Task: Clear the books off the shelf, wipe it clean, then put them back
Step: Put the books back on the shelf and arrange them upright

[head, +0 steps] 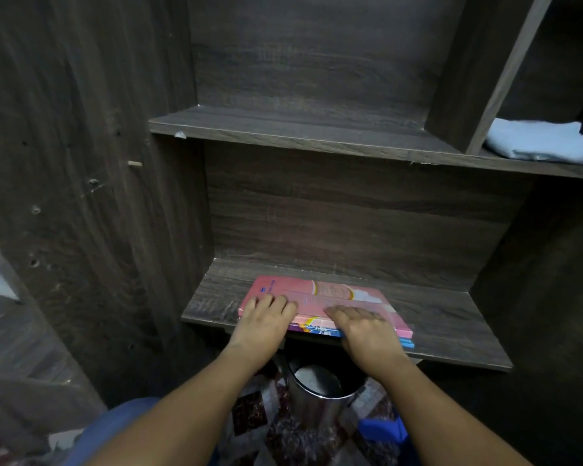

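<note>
Under the shelf (451, 317) stands a bin (320, 381).

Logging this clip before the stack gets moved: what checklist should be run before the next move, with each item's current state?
1. Both hands on the stack: the left hand and right hand rest on the top cover of the books. Ok.
2. Firm grip: the thumbs are hidden. Cannot tell.
3. Stack squared: the lower books stick out at the front right corner. Not ok.
4. Support: the stack lies flat on the lower shelf, near its front edge. Ok.
5. Wiping cloth at hand: the blue cloth lies in the upper right compartment. Ok.
6. Drop zone: an open metal bin stands right below the shelf front. Not ok.
</note>
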Demonstrator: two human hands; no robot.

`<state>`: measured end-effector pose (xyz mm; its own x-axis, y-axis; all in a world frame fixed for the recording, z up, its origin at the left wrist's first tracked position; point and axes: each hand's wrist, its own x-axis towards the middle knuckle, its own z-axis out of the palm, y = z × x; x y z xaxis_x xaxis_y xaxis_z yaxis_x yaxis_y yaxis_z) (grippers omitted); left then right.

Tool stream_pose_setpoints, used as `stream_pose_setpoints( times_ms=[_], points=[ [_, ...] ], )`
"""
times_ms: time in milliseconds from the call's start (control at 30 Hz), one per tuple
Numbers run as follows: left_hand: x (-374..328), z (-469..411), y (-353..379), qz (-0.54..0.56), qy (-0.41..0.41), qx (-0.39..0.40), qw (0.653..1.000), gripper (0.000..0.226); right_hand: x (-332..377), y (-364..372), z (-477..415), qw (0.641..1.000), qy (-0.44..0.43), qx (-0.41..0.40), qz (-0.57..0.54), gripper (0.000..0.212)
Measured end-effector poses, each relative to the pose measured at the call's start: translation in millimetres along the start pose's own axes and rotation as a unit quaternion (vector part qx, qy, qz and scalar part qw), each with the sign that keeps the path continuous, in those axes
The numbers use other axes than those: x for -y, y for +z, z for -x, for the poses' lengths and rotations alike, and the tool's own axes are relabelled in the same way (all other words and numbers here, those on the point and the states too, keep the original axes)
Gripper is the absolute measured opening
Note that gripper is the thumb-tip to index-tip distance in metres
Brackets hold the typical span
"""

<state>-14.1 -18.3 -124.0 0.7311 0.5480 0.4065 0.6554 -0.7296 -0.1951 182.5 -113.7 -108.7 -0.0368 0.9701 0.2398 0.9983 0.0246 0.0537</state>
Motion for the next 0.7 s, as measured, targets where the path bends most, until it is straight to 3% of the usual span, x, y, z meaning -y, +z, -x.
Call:
stream_pose_setpoints(
  times_ms=[333, 700],
  points=[
    [13.9, -9.2, 19.1, 0.089, -0.052, 0.066, 0.993, 0.063, -21.4, 12.2, -4.5, 0.994, 0.07, 0.084, 0.01, 0.075],
    [14.2, -14.4, 13.9, 0.137, -0.072, 0.055, 0.986, 0.054, -28.8, 9.5, -5.4, 0.992, 0.107, 0.069, -0.017, 0.062]
  ],
)
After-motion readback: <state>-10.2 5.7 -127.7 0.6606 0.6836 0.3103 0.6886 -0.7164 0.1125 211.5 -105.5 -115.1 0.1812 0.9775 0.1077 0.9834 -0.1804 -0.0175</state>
